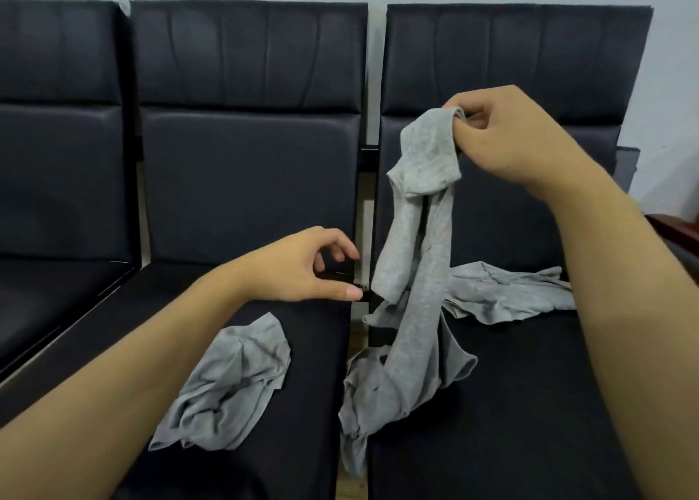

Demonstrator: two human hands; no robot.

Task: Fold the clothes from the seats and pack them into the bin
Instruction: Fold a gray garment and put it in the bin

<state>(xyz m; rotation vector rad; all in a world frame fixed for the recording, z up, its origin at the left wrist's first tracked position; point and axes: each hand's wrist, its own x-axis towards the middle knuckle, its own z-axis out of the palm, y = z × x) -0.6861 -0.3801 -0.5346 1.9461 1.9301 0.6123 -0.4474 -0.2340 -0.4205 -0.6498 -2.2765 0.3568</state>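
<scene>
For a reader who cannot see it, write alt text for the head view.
The right hand pinches a grey garment and lifts it above black seats. The left hand hovers beside it, holding nothing. Two more grey garments lie crumpled on the seats.

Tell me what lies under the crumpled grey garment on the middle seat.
The crumpled grey garment rests directly on the black padded middle seat. Bare cushion shows all round it. Whether anything lies beneath its folds cannot be seen.

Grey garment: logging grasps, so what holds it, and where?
Right hand pinches the garment by its top edge; left hand holds nothing.
</scene>
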